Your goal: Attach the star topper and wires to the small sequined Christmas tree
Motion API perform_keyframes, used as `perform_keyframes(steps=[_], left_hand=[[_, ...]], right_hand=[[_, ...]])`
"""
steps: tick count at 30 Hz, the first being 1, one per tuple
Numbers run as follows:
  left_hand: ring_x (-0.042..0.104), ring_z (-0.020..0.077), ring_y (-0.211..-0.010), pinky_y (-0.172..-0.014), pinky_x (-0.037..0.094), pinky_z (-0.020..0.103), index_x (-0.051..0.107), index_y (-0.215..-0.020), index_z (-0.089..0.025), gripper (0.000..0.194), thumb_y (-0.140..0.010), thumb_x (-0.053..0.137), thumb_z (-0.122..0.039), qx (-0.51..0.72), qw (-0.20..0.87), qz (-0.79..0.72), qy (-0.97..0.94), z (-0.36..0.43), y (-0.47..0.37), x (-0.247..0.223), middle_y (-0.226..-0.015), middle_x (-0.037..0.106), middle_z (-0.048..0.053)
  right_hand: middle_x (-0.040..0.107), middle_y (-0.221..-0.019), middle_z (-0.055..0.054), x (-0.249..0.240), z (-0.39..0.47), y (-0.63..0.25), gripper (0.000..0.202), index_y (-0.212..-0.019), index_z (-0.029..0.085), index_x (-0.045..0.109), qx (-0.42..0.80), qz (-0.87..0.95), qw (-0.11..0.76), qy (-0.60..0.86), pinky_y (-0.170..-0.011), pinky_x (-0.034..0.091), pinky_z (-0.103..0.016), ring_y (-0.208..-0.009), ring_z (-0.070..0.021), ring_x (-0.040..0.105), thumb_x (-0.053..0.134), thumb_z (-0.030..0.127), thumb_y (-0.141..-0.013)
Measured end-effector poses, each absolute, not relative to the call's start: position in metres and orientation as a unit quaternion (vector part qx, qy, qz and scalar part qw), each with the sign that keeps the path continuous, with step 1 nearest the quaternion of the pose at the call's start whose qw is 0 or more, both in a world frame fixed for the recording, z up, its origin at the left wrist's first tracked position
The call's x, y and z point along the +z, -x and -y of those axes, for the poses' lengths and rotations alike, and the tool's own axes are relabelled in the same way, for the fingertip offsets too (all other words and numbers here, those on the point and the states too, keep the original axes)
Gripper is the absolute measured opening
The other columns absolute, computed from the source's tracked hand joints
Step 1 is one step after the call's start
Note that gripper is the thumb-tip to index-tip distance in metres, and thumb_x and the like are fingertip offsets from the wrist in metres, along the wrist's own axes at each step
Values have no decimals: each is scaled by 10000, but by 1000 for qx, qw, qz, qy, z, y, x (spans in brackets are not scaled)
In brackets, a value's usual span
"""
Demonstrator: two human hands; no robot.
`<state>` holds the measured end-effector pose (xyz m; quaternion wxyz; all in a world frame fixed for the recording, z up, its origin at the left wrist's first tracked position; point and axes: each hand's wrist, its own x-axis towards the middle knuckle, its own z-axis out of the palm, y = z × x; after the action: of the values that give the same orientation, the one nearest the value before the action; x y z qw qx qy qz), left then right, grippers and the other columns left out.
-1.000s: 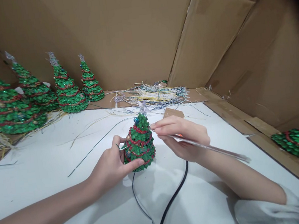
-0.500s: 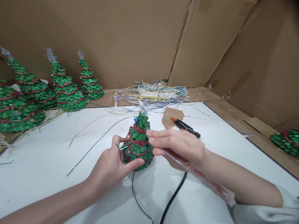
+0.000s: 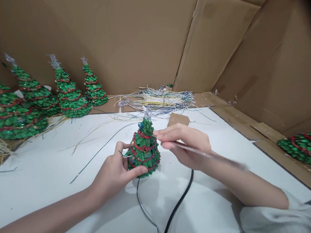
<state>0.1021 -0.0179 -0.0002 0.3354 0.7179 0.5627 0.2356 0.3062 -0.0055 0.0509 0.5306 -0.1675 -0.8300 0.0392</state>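
A small green tree (image 3: 145, 147) with red garland, a blue ball and a clear star on top stands tilted slightly on the white table. My left hand (image 3: 121, 165) is wrapped round its lower left side, thumb across the front. Near the tree's upper right side, my right hand (image 3: 186, 143) pinches a thin, long stick-like tool (image 3: 213, 156), blurred along its far end, which points back over the wrist. The tool's front tip is hidden by the fingers. A pale wire sticks out beside my left fingers, and a dark thin wire (image 3: 139, 197) runs down from the tree's base.
Several finished-looking trees (image 3: 70, 90) stand at the back left; another tree (image 3: 307, 147) lies at the right edge. A heap of loose wires (image 3: 164, 98) lies at the back by the cardboard wall (image 3: 140, 36). A cardboard piece (image 3: 178, 118) and a black cable (image 3: 179, 205) are on the table.
My right hand has turned, and the tool has swung up to a flatter angle. The black and orange pen-like object is now hidden behind that hand. My left hand keeps its hold on the tree.
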Motion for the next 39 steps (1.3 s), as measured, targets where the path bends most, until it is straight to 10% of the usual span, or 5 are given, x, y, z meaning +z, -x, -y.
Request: perform_keyframes(steps=[7, 39], left_hand=[[432, 126, -441, -464, 294, 218, 356, -1083, -220, 548, -700, 596, -530, 258, 352, -556, -708, 19, -98, -7, -448, 388, -121], [464, 121, -440, -472, 335, 214, 372, -1216, -249, 615, -718, 588, -537, 261, 344, -548, -716, 18, -96, -7, -453, 448, -109]], right_hand=[[642, -895, -72, 62, 14, -306, 25, -817, 164, 570, 151, 781, 567, 216, -728, 543, -330, -840, -157, 633, 545, 166, -817], [661, -764, -111, 47, 3, -304, 107, -746, 103, 617, -283, 844, 453, 47, -673, 589, -268, -735, -187, 639, 519, 84, -783]])
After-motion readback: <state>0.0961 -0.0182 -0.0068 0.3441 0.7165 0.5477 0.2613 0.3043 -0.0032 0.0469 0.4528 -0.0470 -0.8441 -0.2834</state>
